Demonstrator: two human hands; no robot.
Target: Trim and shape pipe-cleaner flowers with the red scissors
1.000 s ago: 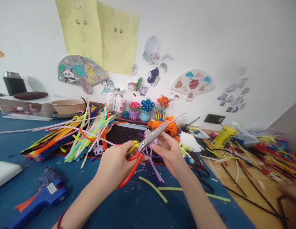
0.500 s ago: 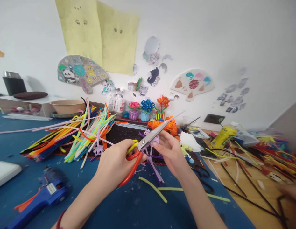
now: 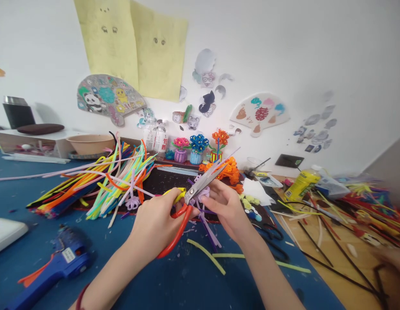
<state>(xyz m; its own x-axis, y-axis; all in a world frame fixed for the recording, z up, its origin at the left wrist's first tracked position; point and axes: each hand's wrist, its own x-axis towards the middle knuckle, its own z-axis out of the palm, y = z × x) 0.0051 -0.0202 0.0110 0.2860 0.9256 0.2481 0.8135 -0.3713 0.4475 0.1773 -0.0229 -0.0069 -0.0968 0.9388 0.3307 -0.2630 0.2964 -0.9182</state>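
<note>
Gripped in my left hand (image 3: 161, 219) is a pair of scissors (image 3: 203, 183) with red handles, its blades slightly apart and pointing up to the right. Something yellow (image 3: 180, 196) shows beside the fingers of that hand; I cannot tell what it belongs to. The fingers of my right hand (image 3: 226, 209) pinch a light purple pipe-cleaner flower (image 3: 204, 192), right at the blades and partly hidden behind them. Purple pipe-cleaner stems (image 3: 210, 232) hang below it. Another light purple flower (image 3: 132, 202) lies to the left.
Bundled pipe cleaners (image 3: 103, 181) lie left on the blue table, with a blue glue gun (image 3: 66, 260) nearer. Yellow-green pieces (image 3: 208, 258) lie in front. Potted pipe-cleaner flowers (image 3: 196, 148) stand by the wall. A yellow bottle (image 3: 301, 184) stands right; another person's blurred hand (image 3: 393, 262) is at the right edge.
The scissors blades have come apart a little, and their tips have shifted left and down. My right hand has moved slightly left with the purple flower.
</note>
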